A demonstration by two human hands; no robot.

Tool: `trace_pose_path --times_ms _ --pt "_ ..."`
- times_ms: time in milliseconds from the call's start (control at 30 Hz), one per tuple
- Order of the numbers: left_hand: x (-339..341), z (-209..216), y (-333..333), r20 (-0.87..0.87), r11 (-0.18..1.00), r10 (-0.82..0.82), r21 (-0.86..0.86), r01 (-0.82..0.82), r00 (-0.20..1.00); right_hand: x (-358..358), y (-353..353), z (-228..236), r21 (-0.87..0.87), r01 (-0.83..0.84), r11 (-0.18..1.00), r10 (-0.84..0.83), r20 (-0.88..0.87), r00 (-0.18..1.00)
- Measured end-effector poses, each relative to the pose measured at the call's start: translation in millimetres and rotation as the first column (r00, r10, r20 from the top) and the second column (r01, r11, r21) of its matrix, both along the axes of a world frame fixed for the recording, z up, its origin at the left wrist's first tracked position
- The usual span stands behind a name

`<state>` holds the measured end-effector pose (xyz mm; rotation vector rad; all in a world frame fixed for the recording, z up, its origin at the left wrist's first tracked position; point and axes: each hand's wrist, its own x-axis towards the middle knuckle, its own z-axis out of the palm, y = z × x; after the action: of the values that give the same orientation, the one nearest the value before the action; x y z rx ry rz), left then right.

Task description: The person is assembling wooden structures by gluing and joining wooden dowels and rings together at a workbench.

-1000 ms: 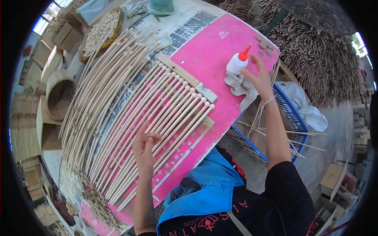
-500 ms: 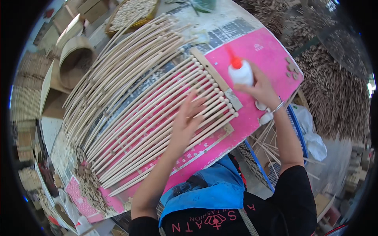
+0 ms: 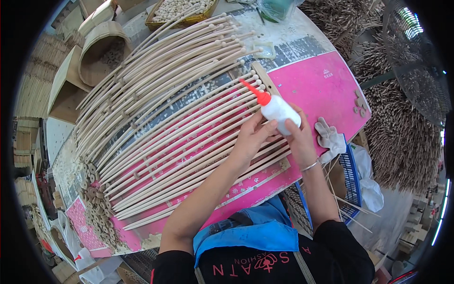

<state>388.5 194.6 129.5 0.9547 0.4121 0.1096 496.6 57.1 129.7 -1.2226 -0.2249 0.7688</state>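
Observation:
Both hands are on a white squeeze bottle with a long red nozzle, tilted so the tip points to the far left. My right hand grips its base. My left hand is closed, with its thumb against the bottle's near side. Below the nozzle lies a row of thin wooden rods, fanned side by side, with round ball ends on the right. A wooden strip with holes runs beside the ball ends; its near part is hidden behind the bottle and hands.
More ball-ended rods lie farther off. Small wooden rings are heaped at the near left. A basket of wooden balls stands at the back. A pale glove lies near a blue crate; a fan stands right.
The bottle has come left and nearer in my right hand, its nozzle now over the ball ends. My left hand, which was open above the rods, has moved right and met it.

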Motion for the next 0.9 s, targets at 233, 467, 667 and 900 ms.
trace_pose_path --times_ms 233,467,667,900 --pt "-58 -28 79 -0.009 0.194 0.331 0.979 -0.059 0.944 80 27 9 -0.254 0.112 0.961 0.061 0.588 0.806" --pt "-80 -66 115 -0.109 -0.280 0.450 0.925 0.256 0.886 93 59 7 -0.283 0.107 0.953 0.190 0.836 0.515" --pt "-81 -73 113 -0.139 -0.295 0.460 0.908 0.299 0.877 92 65 12 -0.338 0.102 0.936 0.242 0.823 0.513" --pt "-80 -71 112 -0.126 -0.299 0.461 0.910 0.288 0.878 90 70 12 -0.347 0.102 0.932 0.258 0.836 0.485"
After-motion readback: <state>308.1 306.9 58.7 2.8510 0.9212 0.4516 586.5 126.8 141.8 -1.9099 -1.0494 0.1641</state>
